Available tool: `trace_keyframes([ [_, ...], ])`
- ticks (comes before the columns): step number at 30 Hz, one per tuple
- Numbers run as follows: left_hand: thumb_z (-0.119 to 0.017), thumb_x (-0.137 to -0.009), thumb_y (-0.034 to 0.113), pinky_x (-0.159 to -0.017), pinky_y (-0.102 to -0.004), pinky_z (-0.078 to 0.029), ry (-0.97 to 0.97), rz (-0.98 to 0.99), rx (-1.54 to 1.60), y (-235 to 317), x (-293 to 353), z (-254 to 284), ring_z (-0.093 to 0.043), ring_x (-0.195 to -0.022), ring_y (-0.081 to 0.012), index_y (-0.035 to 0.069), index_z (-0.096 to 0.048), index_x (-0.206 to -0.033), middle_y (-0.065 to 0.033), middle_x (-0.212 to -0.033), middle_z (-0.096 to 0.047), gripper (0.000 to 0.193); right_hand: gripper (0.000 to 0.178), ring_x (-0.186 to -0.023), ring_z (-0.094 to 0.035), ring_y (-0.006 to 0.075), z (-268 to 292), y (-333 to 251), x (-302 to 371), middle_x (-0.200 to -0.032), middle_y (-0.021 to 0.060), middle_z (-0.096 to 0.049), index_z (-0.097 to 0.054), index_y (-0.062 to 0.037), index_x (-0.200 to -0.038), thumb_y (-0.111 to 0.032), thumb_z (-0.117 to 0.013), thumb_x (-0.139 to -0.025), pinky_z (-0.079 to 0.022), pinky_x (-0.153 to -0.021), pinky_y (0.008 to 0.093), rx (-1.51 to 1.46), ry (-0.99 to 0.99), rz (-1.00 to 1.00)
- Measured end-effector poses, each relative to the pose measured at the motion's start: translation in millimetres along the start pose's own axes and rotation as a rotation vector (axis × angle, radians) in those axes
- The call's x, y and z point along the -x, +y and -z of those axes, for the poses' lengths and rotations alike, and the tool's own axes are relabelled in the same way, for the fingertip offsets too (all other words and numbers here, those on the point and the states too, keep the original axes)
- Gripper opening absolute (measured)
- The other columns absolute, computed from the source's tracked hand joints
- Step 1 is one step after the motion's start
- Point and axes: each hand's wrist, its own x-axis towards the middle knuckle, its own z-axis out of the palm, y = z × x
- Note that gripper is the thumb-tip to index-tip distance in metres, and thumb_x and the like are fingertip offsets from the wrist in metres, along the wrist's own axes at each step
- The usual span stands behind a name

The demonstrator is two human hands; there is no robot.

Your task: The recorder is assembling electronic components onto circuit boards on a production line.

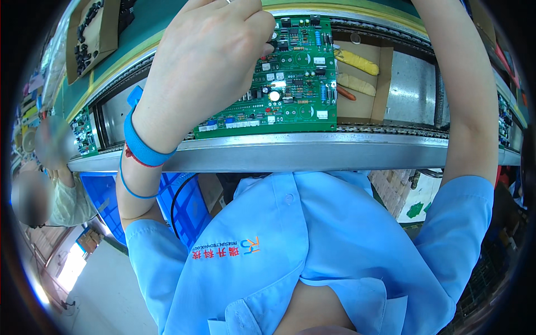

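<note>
My left hand is over the left part of a green circuit board, hiding much of it. Its fingers curl together near the upper edge of the view, partly cut off; what they hold, if anything, cannot be made out. The thumb tip rests close to small black parts on the board. White connectors, resistors and round capacitors crowd the board, which lies on the conveyor rails. A blue strap circles my left wrist. My right forearm reaches up across the line at the right, its hand out of view.
Right of the board, a cardboard box between the rails holds two yellow wrapped bundles and a reddish-brown stick. A carton of black parts stands at upper left. Another board and a co-worker are at far left.
</note>
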Motion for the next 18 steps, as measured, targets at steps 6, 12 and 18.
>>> trace_keyframes([
  [6, -0.074, -0.078, 0.010, -0.074, -0.0371, -0.042, -0.025, 0.040, -0.091, 2.2, 7.9, 12.0, -0.056, -0.074, -0.0266, 0.007, -0.059, -0.086, -0.0066, -0.081, -0.057, 0.018, 0.022, -0.098, -0.068, 0.0358, -39.0, -36.3, -3.0, -0.102, 0.0195, -0.072, -0.075, -0.0047, -0.095, -0.016, -0.071, -0.077, -0.054, -0.082, 0.0444, 0.295, 0.336, -0.099],
  [12, -0.076, -0.075, 0.008, -0.064, -0.0405, -0.047, 0.193, 0.618, -0.028, -44.3, 26.9, 46.8, -0.061, -0.073, -0.0325, 0.000, -0.061, -0.082, -0.0146, -0.074, -0.060, 0.019, 0.017, -0.093, -0.068, 0.0353, -45.5, 8.4, 2.3, -0.093, 0.0178, -0.071, -0.072, -0.0049, -0.089, -0.018, -0.071, -0.077, -0.053, -0.079, 0.0449, -0.150, 0.293, 0.354],
  [18, -0.069, -0.089, 0.027, -0.069, -0.0334, -0.052, -0.075, 0.977, -0.253, -226.9, 166.9, 41.2, -0.068, -0.073, -0.0209, 0.005, -0.074, -0.102, -0.0090, -0.082, -0.073, 0.026, 0.018, -0.094, -0.067, 0.0355, -41.7, -40.4, 8.2, -0.094, 0.0173, -0.071, -0.068, -0.0050, -0.096, -0.016, -0.068, -0.081, -0.051, -0.080, 0.0455, 0.197, 0.332, -0.138],
])
